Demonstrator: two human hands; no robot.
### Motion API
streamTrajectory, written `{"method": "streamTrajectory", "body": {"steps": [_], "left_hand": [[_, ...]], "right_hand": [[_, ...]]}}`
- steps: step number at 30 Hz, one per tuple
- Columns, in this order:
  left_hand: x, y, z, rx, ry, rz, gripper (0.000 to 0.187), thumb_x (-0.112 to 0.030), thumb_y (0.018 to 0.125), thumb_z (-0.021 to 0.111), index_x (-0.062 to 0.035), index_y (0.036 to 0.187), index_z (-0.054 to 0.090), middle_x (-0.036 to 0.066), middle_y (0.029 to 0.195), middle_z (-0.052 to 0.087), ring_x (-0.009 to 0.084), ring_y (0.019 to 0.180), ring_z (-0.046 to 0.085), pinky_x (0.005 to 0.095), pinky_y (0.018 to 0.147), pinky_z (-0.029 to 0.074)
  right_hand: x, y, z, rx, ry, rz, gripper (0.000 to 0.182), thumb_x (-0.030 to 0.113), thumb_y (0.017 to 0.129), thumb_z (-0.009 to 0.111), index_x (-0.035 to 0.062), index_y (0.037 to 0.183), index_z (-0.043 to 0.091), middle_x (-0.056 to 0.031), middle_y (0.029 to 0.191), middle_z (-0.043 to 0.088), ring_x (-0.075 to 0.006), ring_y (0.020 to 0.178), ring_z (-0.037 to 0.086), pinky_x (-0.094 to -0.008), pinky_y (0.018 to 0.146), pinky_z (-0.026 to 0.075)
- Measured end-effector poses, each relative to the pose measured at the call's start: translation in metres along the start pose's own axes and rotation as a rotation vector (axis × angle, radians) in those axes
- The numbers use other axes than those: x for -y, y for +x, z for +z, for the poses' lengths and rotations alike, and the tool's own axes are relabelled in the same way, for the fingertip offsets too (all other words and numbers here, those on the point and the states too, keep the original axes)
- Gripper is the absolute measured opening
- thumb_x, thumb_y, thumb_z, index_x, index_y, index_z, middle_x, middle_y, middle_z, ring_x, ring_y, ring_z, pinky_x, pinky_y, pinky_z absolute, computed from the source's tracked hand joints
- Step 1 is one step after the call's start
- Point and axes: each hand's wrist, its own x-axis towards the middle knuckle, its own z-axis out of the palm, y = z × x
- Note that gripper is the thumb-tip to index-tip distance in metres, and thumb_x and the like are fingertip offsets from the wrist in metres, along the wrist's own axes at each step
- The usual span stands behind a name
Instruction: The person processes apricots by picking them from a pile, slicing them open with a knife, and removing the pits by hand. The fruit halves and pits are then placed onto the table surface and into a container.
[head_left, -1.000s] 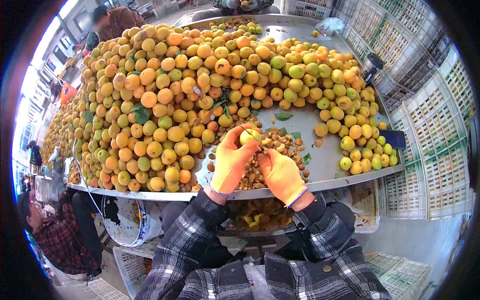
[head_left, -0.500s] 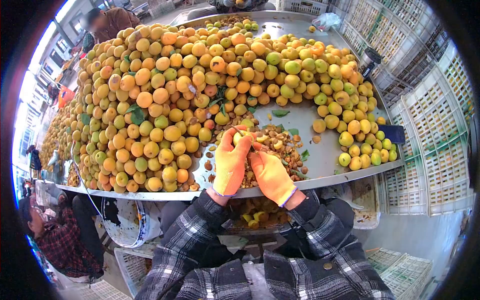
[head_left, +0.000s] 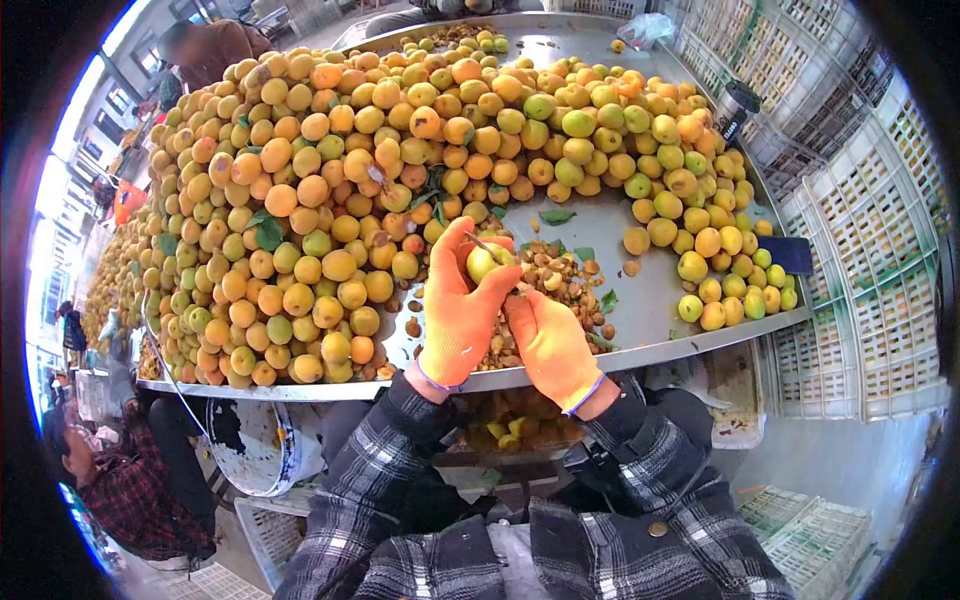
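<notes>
My left hand (head_left: 458, 322), in an orange knit glove, has its fingers wrapped round a yellow-green apricot (head_left: 482, 263). A thin dark sliver shows at the top of this fruit; I cannot make out what it is. My right hand (head_left: 553, 350), gloved alike, is closed with its fingertips against the fruit's right side. Whatever it pinches is hidden. Below and behind both hands, brown pits and fruit scraps (head_left: 558, 278) lie on the metal tray table (head_left: 640, 315). A large heap of apricots (head_left: 300, 205) rises to the left and behind.
A smaller group of apricots (head_left: 712, 262) sits on the right, beside a dark phone (head_left: 786, 254) and a black cup (head_left: 738, 108). White crates (head_left: 850, 285) stand along the right. Below the table's left side is a white bucket (head_left: 255, 445). Another person (head_left: 135, 480) is at lower left.
The apricot in my left hand now shows more of its green side, and the left fingers have opened slightly around it. My right hand stays close against it. The view has shifted slightly.
</notes>
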Motion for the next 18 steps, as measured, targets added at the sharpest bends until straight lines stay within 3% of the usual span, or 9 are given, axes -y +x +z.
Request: {"method": "streamTrajectory", "body": {"steps": [3,7,9,10,12,16,18], "left_hand": [[-0.006,-0.004,-0.001,-0.007,0.042,0.007,0.081,0.003,0.084,0.07,0.0002,0.15,0.024,0.015,0.119,0.062,0.0162,0.1,0.062,0.0285,0.089,0.053],[-0.006,-0.005,-0.006,-0.009,0.083,0.015,0.081,0.003,0.084,0.07,-0.0002,0.151,0.024,0.015,0.119,0.062,0.016,0.099,0.062,0.0282,0.088,0.053],[-0.006,-0.002,-0.012,0.063,0.245,0.066,0.071,0.007,0.089,0.058,-0.0035,0.15,0.024,0.017,0.123,0.061,0.0213,0.099,0.066,0.0331,0.091,0.054],[-0.005,-0.001,-0.013,0.063,0.244,0.067,0.071,0.007,0.089,0.058,-0.0035,0.15,0.024,0.017,0.123,0.061,0.0213,0.099,0.066,0.0331,0.091,0.054],[-0.002,0.002,-0.015,0.081,0.194,0.018,0.066,0.007,0.089,0.059,-0.0027,0.147,0.029,0.017,0.122,0.062,0.022,0.099,0.066,0.033,0.09,0.054],[-0.006,0.001,-0.011,0.069,0.062,-0.046,0.063,0.003,0.086,0.067,0.0001,0.14,0.035,0.014,0.119,0.063,0.0171,0.103,0.063,0.0286,0.089,0.053],[-0.006,0.002,-0.01,0.089,-0.034,-0.108,0.058,0.003,0.088,0.065,-0.0002,0.138,0.036,0.016,0.123,0.061,0.0205,0.109,0.063,0.0305,0.093,0.053]], "right_hand": [[0.007,0.0,-0.006,0.041,-0.294,0.043,0.027,0.023,0.1,0.052,-0.0024,0.1,0.061,-0.0248,0.075,0.062,-0.0468,0.074,0.061,-0.0486,0.061,0.047],[0.004,0.001,-0.003,0.05,-0.267,0.02,0.03,0.025,0.101,0.052,-0.0031,0.098,0.06,-0.024,0.073,0.061,-0.043,0.069,0.062,-0.049,0.062,0.046],[-0.005,0.003,0.001,0.083,-0.019,-0.018,0.031,0.031,0.103,0.05,0.0017,0.093,0.056,-0.0133,0.062,0.055,-0.0286,0.051,0.055,-0.0436,0.05,0.046],[-0.002,0.003,-0.001,0.083,-0.019,-0.019,0.031,0.031,0.103,0.05,0.0017,0.093,0.056,-0.0133,0.062,0.055,-0.0286,0.051,0.055,-0.0436,0.05,0.046],[0.013,0.001,-0.008,0.323,0.501,0.536,0.031,0.036,0.104,0.047,0.0087,0.089,0.051,0.0005,0.058,0.043,-0.012,0.044,0.042,-0.0325,0.037,0.039],[0.02,0.001,-0.02,0.439,0.742,0.649,0.046,0.037,0.107,0.04,-0.0006,0.088,0.058,0.0024,0.062,0.052,-0.0078,0.049,0.051,-0.0302,0.046,0.041],[0.017,0.0,-0.019,0.393,0.812,0.692,0.041,0.033,0.106,0.044,-0.0009,0.089,0.06,-0.0025,0.06,0.054,-0.0152,0.048,0.053,-0.0337,0.047,0.041]]}}
